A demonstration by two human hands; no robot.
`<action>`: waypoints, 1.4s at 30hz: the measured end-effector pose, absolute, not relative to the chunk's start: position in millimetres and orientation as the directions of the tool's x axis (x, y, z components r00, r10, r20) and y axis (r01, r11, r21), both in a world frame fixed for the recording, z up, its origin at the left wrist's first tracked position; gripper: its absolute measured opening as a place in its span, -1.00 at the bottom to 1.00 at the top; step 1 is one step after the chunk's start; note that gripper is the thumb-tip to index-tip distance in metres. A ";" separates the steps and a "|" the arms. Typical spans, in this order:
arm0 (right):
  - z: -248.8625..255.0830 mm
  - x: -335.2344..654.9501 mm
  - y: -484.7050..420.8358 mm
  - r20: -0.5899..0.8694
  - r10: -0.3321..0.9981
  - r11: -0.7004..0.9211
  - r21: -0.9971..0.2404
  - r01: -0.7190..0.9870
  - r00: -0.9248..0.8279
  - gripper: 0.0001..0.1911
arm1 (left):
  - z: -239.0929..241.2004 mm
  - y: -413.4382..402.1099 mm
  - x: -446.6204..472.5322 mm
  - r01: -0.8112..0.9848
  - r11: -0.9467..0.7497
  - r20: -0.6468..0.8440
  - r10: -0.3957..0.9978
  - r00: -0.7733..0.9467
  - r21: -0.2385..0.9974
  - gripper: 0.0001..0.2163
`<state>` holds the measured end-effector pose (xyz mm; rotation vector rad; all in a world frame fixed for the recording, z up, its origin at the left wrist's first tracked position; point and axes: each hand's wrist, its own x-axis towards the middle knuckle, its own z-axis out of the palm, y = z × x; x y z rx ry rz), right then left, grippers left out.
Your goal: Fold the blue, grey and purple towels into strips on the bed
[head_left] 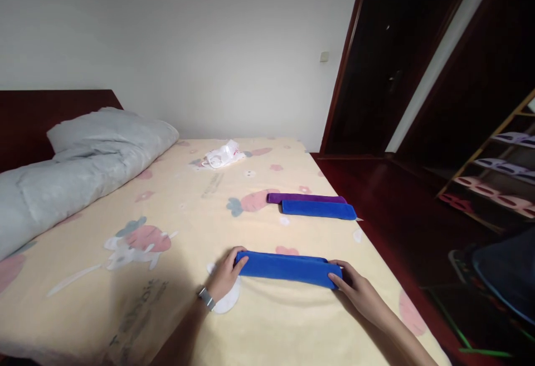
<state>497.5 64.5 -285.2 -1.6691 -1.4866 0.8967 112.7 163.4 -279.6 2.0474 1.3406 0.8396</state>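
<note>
A blue cloth [288, 268], folded into a long strip, lies across the near part of the bed between my hands. My left hand [229, 273] grips its left end, thumb on top and fingers behind; a watch is on that wrist. At the right end my right hand [349, 283] pinches the cloth, its thumb over the front edge. Farther back rest two more folded strips: a second blue cloth [320, 209] and, just behind it, a purple cloth [307, 198]. These two touch or partly overlap.
The bed [200, 221] has a cream sheet printed with carrots and rabbits. A grey quilt [96, 149] is heaped at the left by the headboard [58, 101]. A white plastic bag [223, 155] sits near the wall. Off the bed's right edge stands a shoe rack [485, 151] with slippers.
</note>
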 end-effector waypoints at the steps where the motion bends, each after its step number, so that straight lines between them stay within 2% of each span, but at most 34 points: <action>1: -286.8 497.7 68.0 -0.045 0.994 -0.088 -0.869 0.488 0.101 -0.43 | -280.5 165.0 114.0 0.598 -0.355 0.210 0.930 0.301 0.718 -0.71; 4: -289.5 497.6 78.5 -0.049 0.994 -0.092 -0.864 0.494 0.100 -0.47 | -282.3 172.3 115.4 0.657 -0.396 0.266 0.918 0.293 0.642 -0.71; 7: -290.0 497.6 85.7 0.018 0.991 -0.069 -0.787 0.613 0.135 -0.48 | -276.8 180.1 114.1 0.766 -0.445 0.311 0.891 0.330 0.463 -0.70; 9: -288.1 496.0 85.5 0.141 0.974 -0.035 -0.685 0.727 0.180 -0.47 | -267.3 180.8 114.1 0.812 -0.463 0.335 0.874 0.352 0.356 -0.72; 12: -279.3 483.8 79.0 0.392 0.889 0.022 -0.551 0.834 0.236 -0.55 | -248.8 172.9 123.1 0.800 -0.518 0.404 0.830 0.384 0.303 -0.73; 13: -275.4 476.2 77.1 0.462 0.860 0.060 -0.516 0.855 0.219 -0.59 | -243.5 169.1 129.5 0.777 -0.558 0.419 0.804 0.421 0.290 -0.72; 15: -268.6 457.2 76.9 0.531 0.844 0.190 -0.424 0.886 0.073 -0.58 | -237.2 162.7 146.1 0.712 -0.661 0.408 0.733 0.544 0.238 -0.68; 18: -268.3 431.4 86.6 0.475 0.839 0.415 -0.246 0.876 -0.265 -0.35 | -241.7 161.4 168.4 0.612 -0.772 0.301 0.632 0.714 0.172 -0.46; 20: -275.3 424.9 95.1 0.424 0.831 0.464 -0.175 0.868 -0.359 -0.27 | -251.5 165.5 173.3 0.610 -0.774 0.230 0.634 0.739 0.171 -0.36; 26: -293.2 451.2 103.5 0.397 0.875 0.364 -0.166 0.917 -0.275 -0.32 | -267.2 178.4 151.6 0.652 -0.735 0.137 0.676 0.724 0.186 -0.25; 30: -294.8 464.1 102.0 0.408 0.881 0.337 -0.189 0.922 -0.238 -0.45 | -265.7 183.8 142.0 0.653 -0.728 0.118 0.682 0.722 0.211 -0.26; 35: -296.6 470.2 102.4 0.412 0.873 0.359 -0.181 0.916 -0.261 -0.43 | -270.4 188.0 137.1 0.654 -0.725 0.125 0.685 0.718 0.218 -0.30; 38: -292.6 478.9 102.5 0.393 0.859 0.419 -0.172 0.892 -0.328 -0.37 | -274.4 188.7 132.1 0.654 -0.740 0.156 0.673 0.723 0.160 -0.32; 42: -281.9 486.9 99.9 0.374 0.845 0.455 -0.129 0.881 -0.382 -0.39 | -277.4 187.4 127.4 0.623 -0.782 0.203 0.609 0.767 -0.008 -0.34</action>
